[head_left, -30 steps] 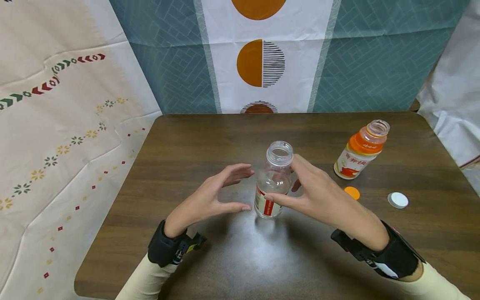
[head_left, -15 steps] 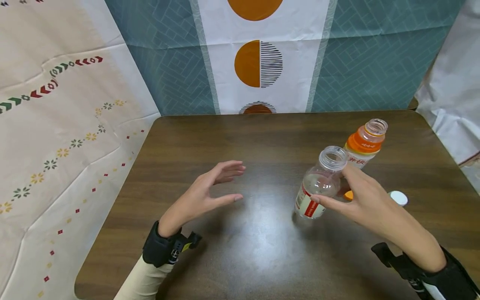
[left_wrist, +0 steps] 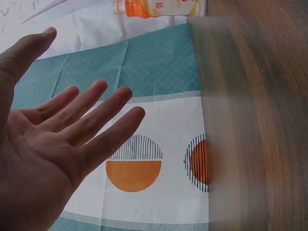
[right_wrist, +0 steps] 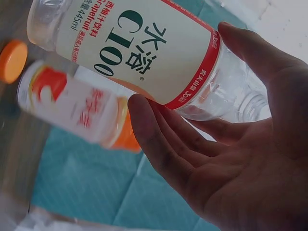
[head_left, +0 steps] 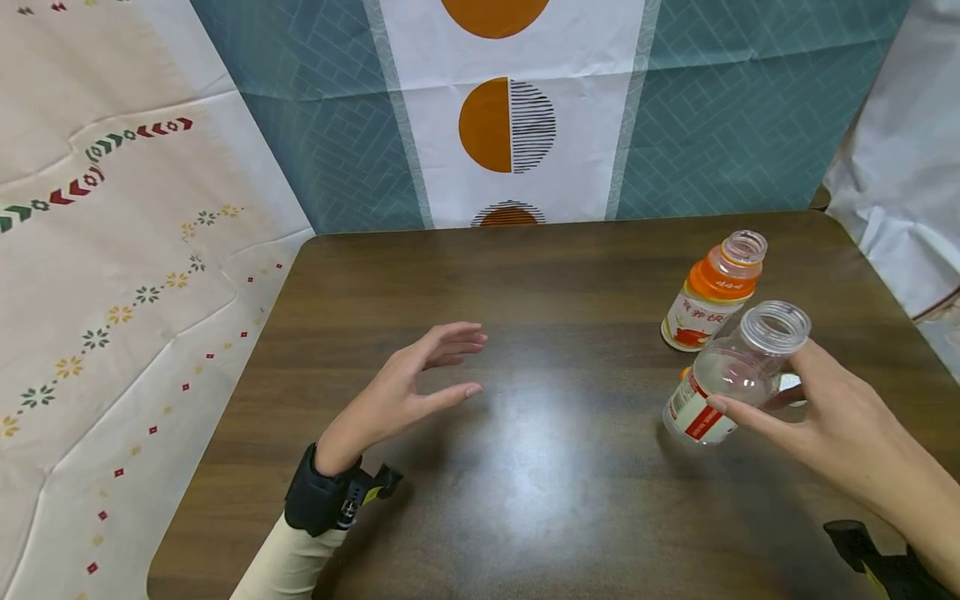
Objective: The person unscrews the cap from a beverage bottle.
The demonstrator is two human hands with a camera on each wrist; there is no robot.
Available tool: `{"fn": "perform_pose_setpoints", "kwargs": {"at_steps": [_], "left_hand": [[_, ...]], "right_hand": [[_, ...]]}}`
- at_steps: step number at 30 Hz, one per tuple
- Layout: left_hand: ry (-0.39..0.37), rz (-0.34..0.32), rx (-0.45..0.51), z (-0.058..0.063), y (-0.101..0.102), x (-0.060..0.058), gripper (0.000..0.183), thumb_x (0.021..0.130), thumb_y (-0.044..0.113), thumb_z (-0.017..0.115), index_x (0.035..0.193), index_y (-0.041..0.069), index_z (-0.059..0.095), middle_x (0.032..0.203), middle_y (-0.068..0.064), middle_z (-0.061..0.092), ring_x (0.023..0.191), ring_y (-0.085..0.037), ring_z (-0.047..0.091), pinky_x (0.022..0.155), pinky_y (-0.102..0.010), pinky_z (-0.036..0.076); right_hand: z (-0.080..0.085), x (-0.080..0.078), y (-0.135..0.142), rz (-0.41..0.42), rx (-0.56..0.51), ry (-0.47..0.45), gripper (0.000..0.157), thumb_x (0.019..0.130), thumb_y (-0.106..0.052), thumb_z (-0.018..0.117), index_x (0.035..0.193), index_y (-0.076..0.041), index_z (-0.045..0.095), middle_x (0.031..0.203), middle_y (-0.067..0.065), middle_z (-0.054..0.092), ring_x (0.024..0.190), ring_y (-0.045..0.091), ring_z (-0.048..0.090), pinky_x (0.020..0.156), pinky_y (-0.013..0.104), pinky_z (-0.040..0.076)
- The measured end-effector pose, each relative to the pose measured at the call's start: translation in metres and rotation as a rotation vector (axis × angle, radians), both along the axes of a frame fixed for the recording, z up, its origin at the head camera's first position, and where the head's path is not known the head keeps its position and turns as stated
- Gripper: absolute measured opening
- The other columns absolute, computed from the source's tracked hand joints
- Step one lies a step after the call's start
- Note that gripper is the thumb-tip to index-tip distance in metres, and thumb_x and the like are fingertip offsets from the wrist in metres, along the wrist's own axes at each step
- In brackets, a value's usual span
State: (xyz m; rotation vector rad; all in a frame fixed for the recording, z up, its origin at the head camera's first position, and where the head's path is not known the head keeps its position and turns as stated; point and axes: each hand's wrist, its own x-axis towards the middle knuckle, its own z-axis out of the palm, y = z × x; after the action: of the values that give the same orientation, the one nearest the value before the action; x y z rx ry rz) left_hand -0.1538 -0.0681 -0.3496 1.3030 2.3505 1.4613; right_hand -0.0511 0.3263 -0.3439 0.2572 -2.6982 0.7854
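Observation:
My right hand (head_left: 847, 417) grips a clear plastic bottle (head_left: 738, 371) between thumb and fingers, near its shoulder. The bottle has no cap, and its cream label (right_wrist: 139, 53) with a red band reads C100. It leans slightly; whether its base touches the table, I cannot tell. Just behind stands a second uncapped bottle (head_left: 712, 292) with an orange upper wrap and a white label. My left hand (head_left: 408, 387) hovers over the table's left half, holding nothing. Its fingers are spread and nearly straight in the left wrist view.
An orange cap (right_wrist: 13, 60) lies by the second bottle, mostly hidden in the head view. The white cap (head_left: 791, 382) is partly covered by the right hand and held bottle. The wooden table (head_left: 480, 283) ends at a teal-and-white patterned cloth (head_left: 337, 125).
My right hand has carried the clear bottle rightward from the table's middle, toward the second bottle and caps. The left hand has drawn back a little to the left.

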Motion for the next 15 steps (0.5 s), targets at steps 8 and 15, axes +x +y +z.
{"fn": "perform_pose_setpoints", "kwargs": {"at_steps": [8, 15], "left_hand": [[-0.006, -0.009, 0.008, -0.001, 0.004, -0.002, 0.06, 0.084, -0.003, 0.068, 0.136, -0.002, 0.038, 0.129, -0.018, 0.053, 0.116, -0.031, 0.051, 0.094, -0.051, 0.045], [0.003, 0.026, -0.001, -0.015, -0.002, -0.006, 0.062, 0.084, 0.002, 0.069, 0.138, 0.004, 0.039, 0.13, -0.013, 0.054, 0.118, -0.025, 0.051, 0.095, -0.048, 0.045]], "right_hand": [[-0.005, 0.012, 0.036, -0.086, -0.038, 0.102, 0.068, 0.06, 0.0, 0.086, 0.118, -0.001, 0.05, 0.095, -0.017, 0.051, 0.072, -0.022, 0.047, 0.052, 0.001, 0.044], [-0.008, 0.004, 0.069, -0.152, -0.134, 0.227, 0.069, 0.056, 0.015, 0.081, 0.114, -0.013, 0.056, 0.094, -0.026, 0.05, 0.076, -0.022, 0.048, 0.053, -0.002, 0.042]]}}
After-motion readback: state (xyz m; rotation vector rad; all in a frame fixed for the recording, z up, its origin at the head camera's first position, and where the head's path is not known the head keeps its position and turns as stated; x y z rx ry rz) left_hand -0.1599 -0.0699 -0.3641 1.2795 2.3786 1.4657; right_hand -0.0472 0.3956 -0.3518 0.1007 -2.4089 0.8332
